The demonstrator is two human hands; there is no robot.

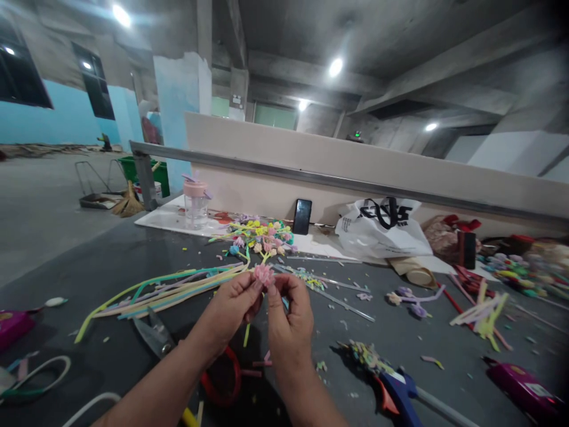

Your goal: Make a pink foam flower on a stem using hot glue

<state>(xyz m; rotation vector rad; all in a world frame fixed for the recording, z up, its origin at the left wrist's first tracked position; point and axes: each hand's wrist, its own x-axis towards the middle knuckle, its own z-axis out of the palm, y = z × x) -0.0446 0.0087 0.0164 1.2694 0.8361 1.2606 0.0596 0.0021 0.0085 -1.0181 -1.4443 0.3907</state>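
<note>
Between my two hands, near the middle of the head view, is a small pink craft flower with ruffled petals. My left hand pinches it from the left, thumb and fingertips closed. On the other side my right hand has its thumb and curled fingers against the flower. A thin yellow strip shows below my fingers; whether it joins the flower is hidden. Under my left forearm lie scissors with red handles. Just beyond my hands is a pile of pastel flowers, and long soft coloured strips stretch out to the left.
A glue gun with a clutter-coated nozzle lies at the right front. Clear glue sticks and a small purple flower sprig are nearby. A cup, a phone and a white bag stand along the back.
</note>
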